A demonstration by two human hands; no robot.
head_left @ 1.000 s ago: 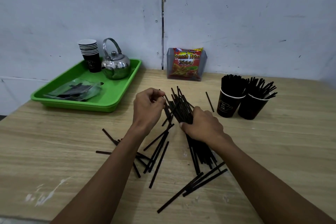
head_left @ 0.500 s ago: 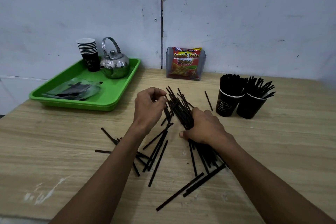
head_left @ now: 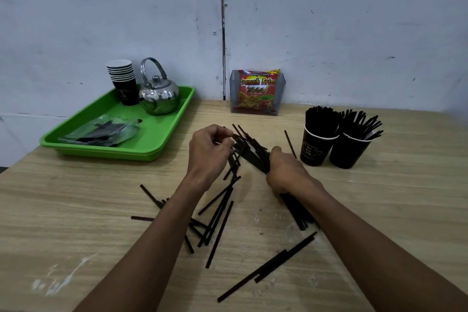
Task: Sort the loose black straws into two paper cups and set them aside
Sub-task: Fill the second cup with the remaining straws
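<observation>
— Looking from the head view, where's the bundle (head_left: pixel 253 151)?

— In the right hand (head_left: pixel 287 172), fingers curled round it, long axis running from near-right to far-left. The left hand (head_left: pixel 210 149) pinches its far ends.

— And the cups (head_left: pixel 316 149)?

— Just right of that hand, nearer it.

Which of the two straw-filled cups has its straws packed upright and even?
The left cup, nearer the right hand: its straws stand tight and level. The right cup holds straws splayed at uneven angles.

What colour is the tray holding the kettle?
Bright green tray, seen in the head view, far left on the table.
</observation>
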